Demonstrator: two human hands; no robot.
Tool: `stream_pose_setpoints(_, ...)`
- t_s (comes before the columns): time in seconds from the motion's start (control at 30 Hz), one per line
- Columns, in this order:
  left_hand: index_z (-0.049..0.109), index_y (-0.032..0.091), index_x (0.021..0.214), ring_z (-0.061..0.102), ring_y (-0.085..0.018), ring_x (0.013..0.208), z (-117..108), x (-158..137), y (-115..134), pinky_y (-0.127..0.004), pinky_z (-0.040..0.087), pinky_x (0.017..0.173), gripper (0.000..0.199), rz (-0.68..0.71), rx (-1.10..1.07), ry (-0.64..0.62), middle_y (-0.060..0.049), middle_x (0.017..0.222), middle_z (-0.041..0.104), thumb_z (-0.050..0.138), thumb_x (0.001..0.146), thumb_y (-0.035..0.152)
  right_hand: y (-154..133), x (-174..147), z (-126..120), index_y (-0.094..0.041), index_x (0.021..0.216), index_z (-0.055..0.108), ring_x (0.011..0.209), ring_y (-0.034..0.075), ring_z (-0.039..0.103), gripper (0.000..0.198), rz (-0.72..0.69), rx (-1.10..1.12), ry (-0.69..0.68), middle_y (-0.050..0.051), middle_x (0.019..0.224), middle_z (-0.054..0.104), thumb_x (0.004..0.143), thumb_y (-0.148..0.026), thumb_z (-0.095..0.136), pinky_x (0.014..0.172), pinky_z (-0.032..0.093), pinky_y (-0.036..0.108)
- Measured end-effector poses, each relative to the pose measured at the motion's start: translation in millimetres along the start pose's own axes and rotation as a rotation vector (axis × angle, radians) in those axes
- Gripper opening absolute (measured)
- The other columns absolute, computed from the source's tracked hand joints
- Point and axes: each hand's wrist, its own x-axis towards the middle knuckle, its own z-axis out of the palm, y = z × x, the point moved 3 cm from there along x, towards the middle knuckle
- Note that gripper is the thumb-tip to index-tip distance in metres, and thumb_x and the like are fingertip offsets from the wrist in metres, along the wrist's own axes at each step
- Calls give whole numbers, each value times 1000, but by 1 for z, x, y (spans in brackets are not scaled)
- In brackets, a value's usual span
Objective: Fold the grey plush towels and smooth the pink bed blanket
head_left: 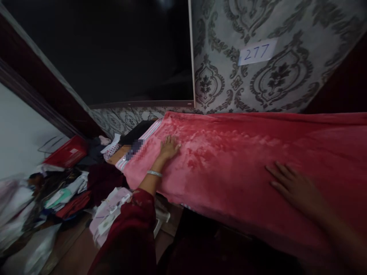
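A fuzzy pink-red blanket (243, 152) lies spread over a raised flat surface across the middle and right of the view. My left hand (169, 148) rests flat on it near its left end, fingers apart, a silver bangle on the wrist and a dark red sleeve behind. My right hand (295, 187) lies flat on the blanket at the lower right, fingers spread. Neither hand grips anything. The blanket's left end shows a pale striped border (149, 133).
A patterned grey wall carries a white label reading 277 (257, 51). A dark panel (114, 49) fills the upper left. Piles of clothes and bags (63, 191) and a red basket (69, 151) crowd the floor at the left. Folded pale cloth (109, 214) lies below my left arm.
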Motion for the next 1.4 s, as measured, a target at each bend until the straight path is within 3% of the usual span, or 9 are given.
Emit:
stream_pose_setpoints(0.23,39,16,159,28,-34,156,27,16,16,-62,21,124,66,3,51,122,-17,167,33,30,103,50,-3,0,-11,-34,156,46,151,34,35,66,3,4,-87,6,165,39,99,-61,27,115,38,63)
stream_pose_setpoints(0.37,42,18,158,34,-36,153,29,17,12,-64,26,121,64,31,32,192,-18,164,39,34,102,49,-20,21,-27,-30,146,60,141,36,49,58,36,27,-67,11,152,56,103,-51,28,111,42,64)
stream_pose_setpoints(0.47,38,22,160,31,-36,154,24,17,12,-64,27,121,65,65,-16,240,-15,168,33,36,102,49,-64,62,-34,-25,146,61,137,35,53,57,-75,119,-20,13,146,61,105,-46,28,114,39,62)
stream_pose_setpoints(0.53,37,25,161,25,-33,157,22,16,14,-60,24,124,64,155,-34,252,-11,171,28,38,102,50,-104,94,-30,-22,152,55,146,34,43,57,-174,166,-56,13,158,48,106,-47,31,118,36,59)
stream_pose_setpoints(0.73,49,28,154,32,-27,155,27,16,15,-56,23,126,56,316,-18,89,-7,163,44,36,103,48,-194,154,0,-32,163,34,156,36,21,61,-329,133,-281,9,171,22,106,-52,38,121,22,65)
stream_pose_setpoints(0.87,51,30,153,34,-27,154,29,19,14,-54,25,125,55,316,-23,103,-6,163,45,38,103,49,-211,139,4,-32,162,35,157,38,14,64,-383,150,-396,9,171,19,104,-57,45,123,13,66)
stream_pose_setpoints(1.07,52,29,152,34,-28,154,29,22,14,-54,26,125,55,308,-39,103,-6,162,46,42,101,45,-237,31,-24,-41,161,33,158,34,11,68,-750,424,-521,1,171,16,99,-60,54,126,8,63)
stream_pose_setpoints(1.23,54,27,150,36,-29,152,28,27,10,-56,28,123,55,333,-55,123,-7,160,48,41,99,44,-234,-22,-62,-54,158,33,155,21,28,60,-793,766,-597,-9,161,42,101,-57,51,128,19,49)
stream_pose_setpoints(1.4,57,19,147,40,-27,150,17,27,14,-47,28,125,58,376,-99,291,-10,154,56,37,98,42,-144,31,-83,-21,152,54,144,27,46,64,-386,645,-175,13,154,53,105,-60,35,122,32,49)
